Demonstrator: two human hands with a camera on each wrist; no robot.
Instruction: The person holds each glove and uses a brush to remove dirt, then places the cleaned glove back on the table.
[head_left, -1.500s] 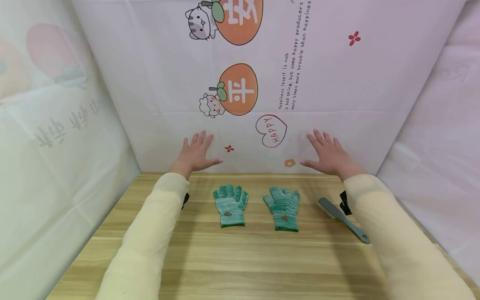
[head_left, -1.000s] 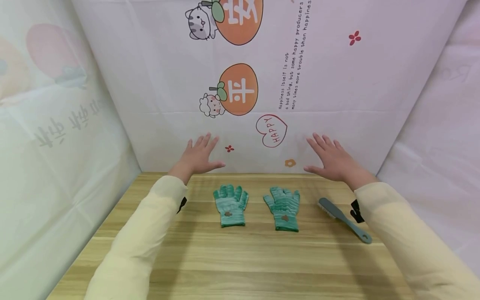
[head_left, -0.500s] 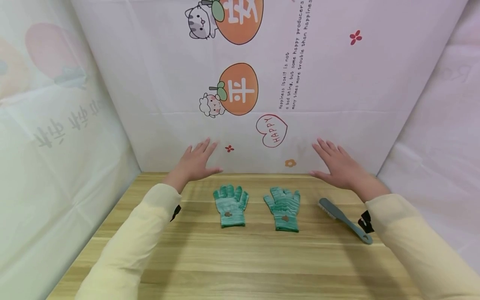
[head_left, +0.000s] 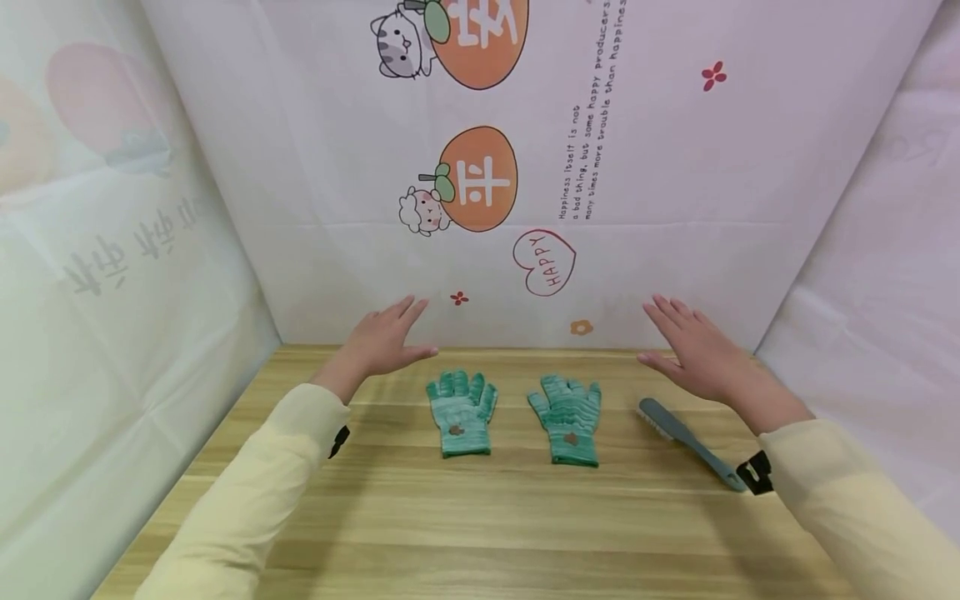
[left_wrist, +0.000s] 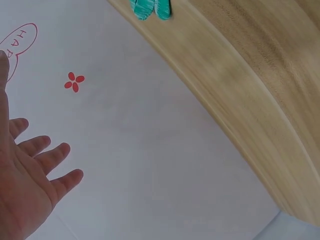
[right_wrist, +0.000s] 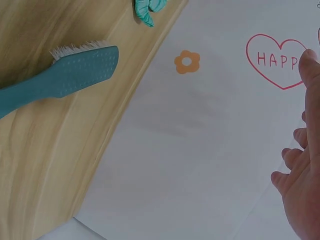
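My left hand [head_left: 378, 340] hovers over the back left of the table, fingers straight and thumb spread, holding nothing. On the other side my right hand [head_left: 697, 354] is likewise spread and bare, above and behind a grey-green brush [head_left: 678, 431] with white bristles. Between the hands two green knitted gloves lie flat, fingers toward the back wall: a left glove [head_left: 461, 414] and a right glove [head_left: 568, 421], each with a small brown mark near its cuff. In the right wrist view the brush head [right_wrist: 90, 70] shows bristles pointing sideways. Only glove fingertips [left_wrist: 150, 7] appear in the left wrist view.
The wooden table [head_left: 465, 533] ends at a white printed cloth wall [head_left: 637, 183] behind. White cloth also hangs on the left side [head_left: 90, 358] and right side [head_left: 870, 275]. A black strap piece [head_left: 756, 473] at the right sleeve overlaps the brush handle's end.
Both hands have come back toward the person and lower in the head view, drifting apart, the right one outward to the right. Gloves and brush stay where they were.
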